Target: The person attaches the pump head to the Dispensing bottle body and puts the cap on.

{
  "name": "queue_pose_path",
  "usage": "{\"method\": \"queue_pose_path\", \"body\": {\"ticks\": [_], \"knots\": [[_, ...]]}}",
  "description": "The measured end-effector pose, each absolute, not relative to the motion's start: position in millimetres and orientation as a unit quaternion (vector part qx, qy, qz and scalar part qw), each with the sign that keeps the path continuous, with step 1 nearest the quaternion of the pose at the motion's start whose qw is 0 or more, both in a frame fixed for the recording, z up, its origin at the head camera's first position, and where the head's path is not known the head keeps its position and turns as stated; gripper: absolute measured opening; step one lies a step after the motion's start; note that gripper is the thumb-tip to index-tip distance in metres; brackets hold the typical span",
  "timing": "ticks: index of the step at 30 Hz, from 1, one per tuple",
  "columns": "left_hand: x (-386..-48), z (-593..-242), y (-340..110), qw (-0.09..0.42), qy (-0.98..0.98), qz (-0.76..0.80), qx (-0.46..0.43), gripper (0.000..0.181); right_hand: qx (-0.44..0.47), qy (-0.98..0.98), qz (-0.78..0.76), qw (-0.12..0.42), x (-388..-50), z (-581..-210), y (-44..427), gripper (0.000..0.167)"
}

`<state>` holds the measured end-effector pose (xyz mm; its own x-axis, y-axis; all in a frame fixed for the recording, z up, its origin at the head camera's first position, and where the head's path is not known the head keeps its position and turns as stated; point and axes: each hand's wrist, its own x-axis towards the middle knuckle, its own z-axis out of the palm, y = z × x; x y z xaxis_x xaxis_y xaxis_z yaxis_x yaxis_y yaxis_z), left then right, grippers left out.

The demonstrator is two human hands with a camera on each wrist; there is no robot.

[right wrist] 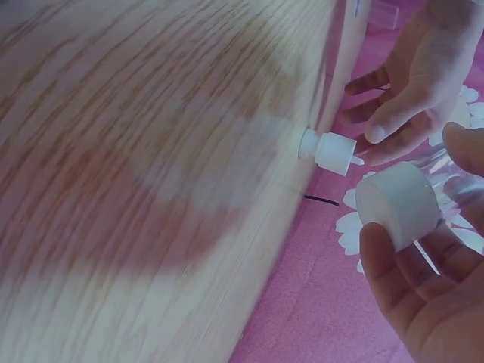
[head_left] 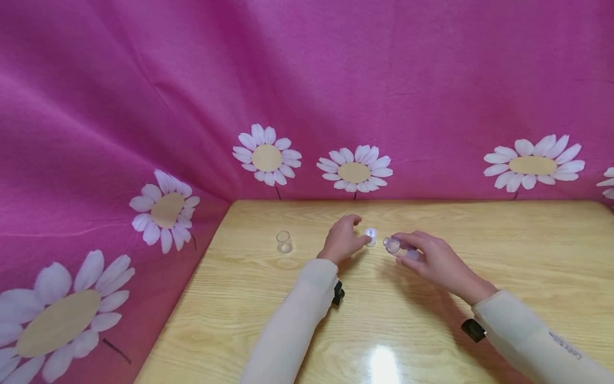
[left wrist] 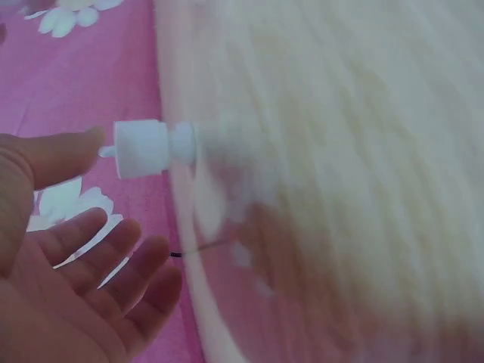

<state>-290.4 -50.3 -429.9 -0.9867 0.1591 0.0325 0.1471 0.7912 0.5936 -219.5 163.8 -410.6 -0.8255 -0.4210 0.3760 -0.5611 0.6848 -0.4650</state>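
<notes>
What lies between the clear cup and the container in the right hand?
In the head view: first the left hand, then the small white nozzle piece.

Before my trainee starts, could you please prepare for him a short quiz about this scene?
1. True or false: the right hand holds the clear bottle.
2. Fill in: on the table, the small clear cup stands to the ____ of the left hand.
3. Which is nearer to the left thumb: (a) the small clear cup, or (b) the white nozzle piece?

Key: 1 true; 2 left; 3 b.
</notes>
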Motion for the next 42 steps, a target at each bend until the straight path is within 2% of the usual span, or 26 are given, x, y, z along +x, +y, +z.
{"method": "queue_pose_path", "body": {"ticks": [6,11,15,21,31,42], "knots": [[-298,-426,-40,0.038,0.945,0.313,0.089,0.055,0.272,-0.909,0.291,0.123,-218,-408,168,0.042],[-301,-434,-31,0.053,0.939,0.325,0.094,0.039,0.272,-0.911,0.290,0.108,-218,-409,170,0.041],[-302,-440,-26,0.046,0.937,0.333,0.093,0.030,0.264,-0.915,0.286,0.102,-217,-411,171,0.041],[-302,-444,-25,0.040,0.937,0.333,0.095,0.032,0.261,-0.916,0.286,0.103,-216,-413,173,0.041],[-298,-438,-34,0.060,0.936,0.327,0.113,0.036,0.268,-0.915,0.286,0.092,-218,-410,174,0.043],[-294,-437,-33,0.028,0.929,0.348,0.125,0.034,0.260,-0.918,0.286,0.093,-221,-413,177,0.043]]}}
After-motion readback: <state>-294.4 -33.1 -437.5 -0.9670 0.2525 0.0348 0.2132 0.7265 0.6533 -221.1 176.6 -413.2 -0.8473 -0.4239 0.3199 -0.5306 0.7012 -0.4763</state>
